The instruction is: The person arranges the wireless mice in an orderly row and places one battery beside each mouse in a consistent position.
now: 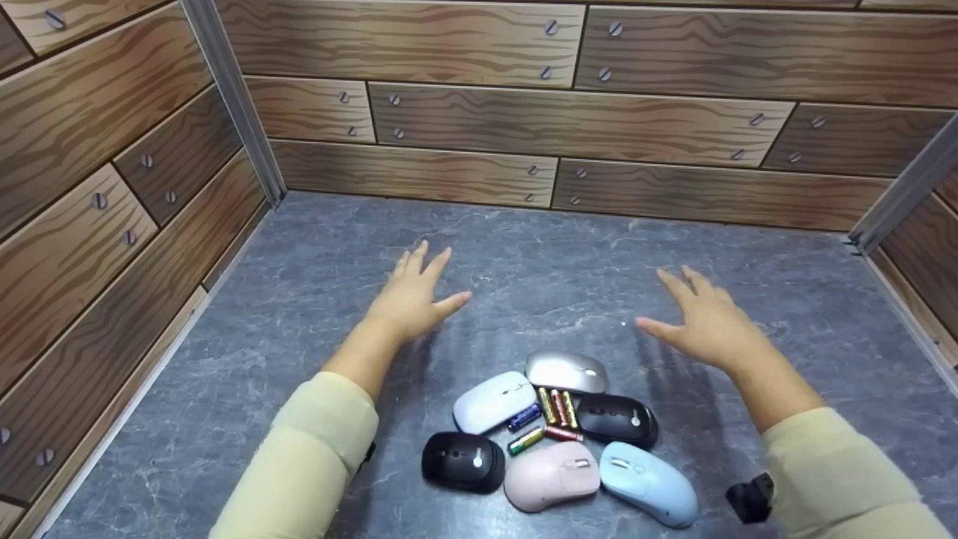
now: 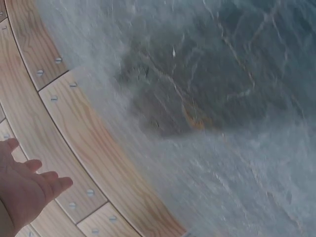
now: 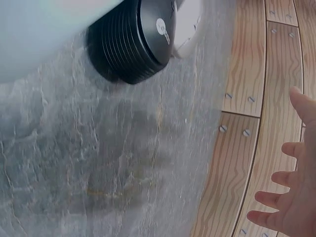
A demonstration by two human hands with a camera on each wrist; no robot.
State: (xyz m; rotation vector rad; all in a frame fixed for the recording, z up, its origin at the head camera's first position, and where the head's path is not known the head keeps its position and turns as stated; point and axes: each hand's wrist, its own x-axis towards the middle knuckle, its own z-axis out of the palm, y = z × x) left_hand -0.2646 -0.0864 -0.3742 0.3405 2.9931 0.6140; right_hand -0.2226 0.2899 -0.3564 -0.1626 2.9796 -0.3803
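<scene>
My left hand (image 1: 408, 303) hovers over the table with its fingers spread, holding nothing. Across from it, my right hand (image 1: 707, 326) is likewise spread and holds nothing. Computer mice lie clustered nearer to me, between the forearms: silver (image 1: 566, 372), white (image 1: 494, 402), pink (image 1: 551, 477), light blue (image 1: 648, 483), one black mouse (image 1: 462, 461) at left and another black mouse (image 1: 617, 419) at right. Several small batteries lie among them, including a blue battery (image 1: 525, 417), a green-and-gold battery (image 1: 525, 441) and a red battery (image 1: 563, 433). Neither hand touches these things.
The grey marbled tabletop (image 1: 524, 277) is bounded by a wood-print back wall (image 1: 464, 120) and a matching left wall (image 1: 112, 202). Another such panel stands at the right edge. A small black device (image 1: 751, 499) sits by the right sleeve.
</scene>
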